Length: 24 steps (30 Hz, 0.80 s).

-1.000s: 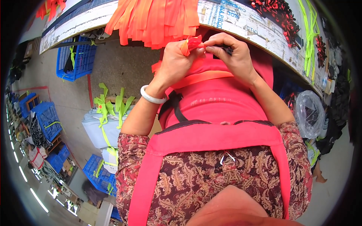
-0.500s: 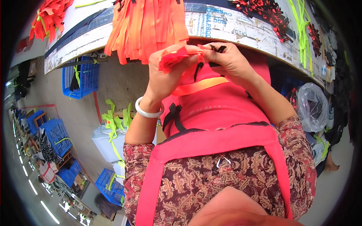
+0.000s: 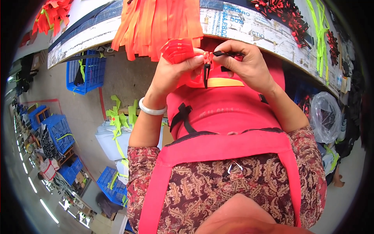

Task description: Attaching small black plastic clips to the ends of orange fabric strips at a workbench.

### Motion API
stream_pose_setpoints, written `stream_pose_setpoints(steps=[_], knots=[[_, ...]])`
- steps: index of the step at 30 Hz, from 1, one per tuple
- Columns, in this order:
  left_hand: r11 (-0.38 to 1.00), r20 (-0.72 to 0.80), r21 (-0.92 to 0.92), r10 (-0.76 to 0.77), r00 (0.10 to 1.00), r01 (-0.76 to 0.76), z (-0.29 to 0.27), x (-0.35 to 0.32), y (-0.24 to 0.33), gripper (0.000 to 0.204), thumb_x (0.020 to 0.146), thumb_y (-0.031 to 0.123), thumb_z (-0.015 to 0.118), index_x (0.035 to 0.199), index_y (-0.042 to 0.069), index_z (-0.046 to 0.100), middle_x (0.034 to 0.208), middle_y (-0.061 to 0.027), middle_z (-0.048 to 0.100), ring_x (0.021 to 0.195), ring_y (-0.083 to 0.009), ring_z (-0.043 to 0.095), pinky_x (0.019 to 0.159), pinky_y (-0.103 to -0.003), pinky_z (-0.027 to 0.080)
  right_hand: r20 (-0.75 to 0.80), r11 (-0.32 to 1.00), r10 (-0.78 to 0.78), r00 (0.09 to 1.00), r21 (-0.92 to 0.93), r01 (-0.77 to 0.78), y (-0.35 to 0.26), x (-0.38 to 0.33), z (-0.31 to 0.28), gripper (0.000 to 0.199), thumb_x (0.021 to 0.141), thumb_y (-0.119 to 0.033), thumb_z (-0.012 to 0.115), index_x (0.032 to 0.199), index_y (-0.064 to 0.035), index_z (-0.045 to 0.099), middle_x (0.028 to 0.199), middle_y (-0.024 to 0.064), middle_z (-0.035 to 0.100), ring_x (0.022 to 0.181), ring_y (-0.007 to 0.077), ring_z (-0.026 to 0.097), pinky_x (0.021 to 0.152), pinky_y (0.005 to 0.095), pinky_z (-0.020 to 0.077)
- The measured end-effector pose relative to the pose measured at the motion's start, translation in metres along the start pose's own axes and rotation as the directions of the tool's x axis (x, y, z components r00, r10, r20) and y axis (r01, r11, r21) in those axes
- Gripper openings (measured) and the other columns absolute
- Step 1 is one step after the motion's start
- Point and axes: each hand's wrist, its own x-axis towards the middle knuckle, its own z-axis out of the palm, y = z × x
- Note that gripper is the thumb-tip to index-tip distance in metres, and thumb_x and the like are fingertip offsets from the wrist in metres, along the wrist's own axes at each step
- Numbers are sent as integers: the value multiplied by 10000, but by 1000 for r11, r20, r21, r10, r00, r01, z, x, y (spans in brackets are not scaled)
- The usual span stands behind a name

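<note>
- From my remote station I find the left hand (image 3: 174, 73) closed, thumb pressed over a folded orange bundle (image 3: 178, 50), whose layers fan out above the fist.
- I record the right hand (image 3: 249, 64) pinching a black strip (image 3: 230, 53) between thumb and forefinger; its other fingers curl, and what they enclose I cannot tell.
- Location of the work: between the two sets of fingertips, above the red apron (image 3: 233, 111), just below the table (image 3: 249, 31) edge.
- A narrow black loop (image 3: 207, 76) hangs down between the hands; whether it joins the bundle I cannot confirm.
- An orange fringe (image 3: 157, 25) drapes over the table edge, near the left hand.
- In my judgement, good practice here is a firm left thumb close to the working point, so the layers stay stacked.
- I advise light, even tension from the right pinch, the loop kept untwisted, and the hands kept clear of the fringe to avoid snagging.
</note>
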Motion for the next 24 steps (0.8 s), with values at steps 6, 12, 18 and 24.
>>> stream_pose_setpoints(steps=[6,12,18,24], knots=[[999,17,-37,-27,999,27,-4,-1,-1,177,849,130,709,972,7,675,738,-25,638,625,-102,594,519,-236,463,44,990,137,990,15,-137,0,0,-1,140,886,-106,655,958,13,673,782,7,627,626,26,526,494,177,427],[1000,43,13,-1,999,1,-5,-3,-6,165,858,122,694,968,0,673,720,-31,631,596,-101,582,497,-237,450,52,988,157,986,7,-157,-1,-3,1,126,874,-100,664,942,6,677,763,13,624,620,27,522,500,176,424],[1000,106,6,0,994,0,-6,-5,-2,138,857,100,684,929,-18,671,679,-49,622,570,-104,575,483,-238,441,147,976,210,967,29,-216,-5,-2,-2,111,867,-94,669,931,-4,676,752,7,620,595,28,504,490,175,402],[1000,124,9,-15,992,14,-6,-2,0,136,855,88,687,941,-17,675,680,-35,626,558,-99,573,480,-240,440,39,960,230,972,154,-234,8,-3,5,114,867,-113,685,924,-15,675,746,4,617,598,29,501,509,171,399]])
